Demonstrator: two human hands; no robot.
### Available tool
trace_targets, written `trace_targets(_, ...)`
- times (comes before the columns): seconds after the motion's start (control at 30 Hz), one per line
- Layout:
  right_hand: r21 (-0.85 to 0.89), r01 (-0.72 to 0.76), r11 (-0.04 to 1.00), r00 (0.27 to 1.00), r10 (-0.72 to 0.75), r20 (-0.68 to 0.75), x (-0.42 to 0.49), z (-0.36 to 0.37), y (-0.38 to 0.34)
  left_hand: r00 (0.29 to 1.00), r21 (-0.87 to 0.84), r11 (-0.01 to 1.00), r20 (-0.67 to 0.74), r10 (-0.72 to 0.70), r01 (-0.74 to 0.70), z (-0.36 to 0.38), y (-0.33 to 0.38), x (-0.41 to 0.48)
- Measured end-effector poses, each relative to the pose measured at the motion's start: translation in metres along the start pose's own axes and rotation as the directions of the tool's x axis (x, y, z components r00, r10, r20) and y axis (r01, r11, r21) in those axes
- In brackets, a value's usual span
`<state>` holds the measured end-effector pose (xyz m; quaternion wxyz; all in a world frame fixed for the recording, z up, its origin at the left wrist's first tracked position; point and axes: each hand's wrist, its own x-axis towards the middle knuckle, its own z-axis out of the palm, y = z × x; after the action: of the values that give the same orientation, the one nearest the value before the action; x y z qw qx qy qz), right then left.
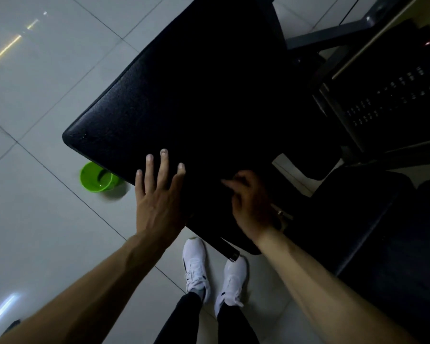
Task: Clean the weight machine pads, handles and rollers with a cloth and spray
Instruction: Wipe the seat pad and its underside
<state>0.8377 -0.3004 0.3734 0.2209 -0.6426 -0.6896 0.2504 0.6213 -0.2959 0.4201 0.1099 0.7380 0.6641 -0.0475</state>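
A large black pad (196, 90) of the weight machine fills the middle of the view, tilted from lower left to upper right. My left hand (157, 194) lies flat on its near edge, fingers straight and spread. Further right, my right hand (251, 202) is over the same pad, blurred, with its fingers bent toward the left. The dark pad hides whether a cloth is under that hand. No spray bottle is in view.
A green bucket (97, 178) with a little water stands on the tiled floor by the pad's left corner. The weight stack (382, 100) and frame are at the right. A second black pad (372, 232) sits lower right. My white shoes (196, 264) are below.
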Motion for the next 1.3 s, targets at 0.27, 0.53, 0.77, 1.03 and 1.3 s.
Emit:
trace_targets(0.27,0.034,-0.032,0.999,0.998,0.034,-0.054,-0.005,-0.008,0.036,0.995,-0.024,0.995,0.020,0.094,-0.094,0.038,0.051,-0.047)
trace_targets(0.53,0.012,-0.083,0.996,0.997,0.083,-0.001,-0.078,0.000,0.052,0.997,0.031,0.999,0.072,0.015,-0.017,0.048,0.066,-0.045)
trace_targets(0.77,0.164,-0.272,0.948,0.959,0.281,-0.035,-0.043,-0.002,0.030,0.996,0.033,0.999,0.088,0.020,-0.023,0.051,0.067,-0.046)
trace_targets(1.03,0.101,-0.269,0.958,0.956,0.278,-0.088,-0.110,-0.001,0.053,0.996,0.015,1.000,0.084,0.025,-0.026,0.051,0.069,-0.049)
trace_targets(1.3,0.155,-0.228,0.961,0.960,0.249,-0.127,-0.039,0.003,0.025,0.995,0.037,0.998,0.096,0.038,-0.042,0.054,0.064,-0.048)
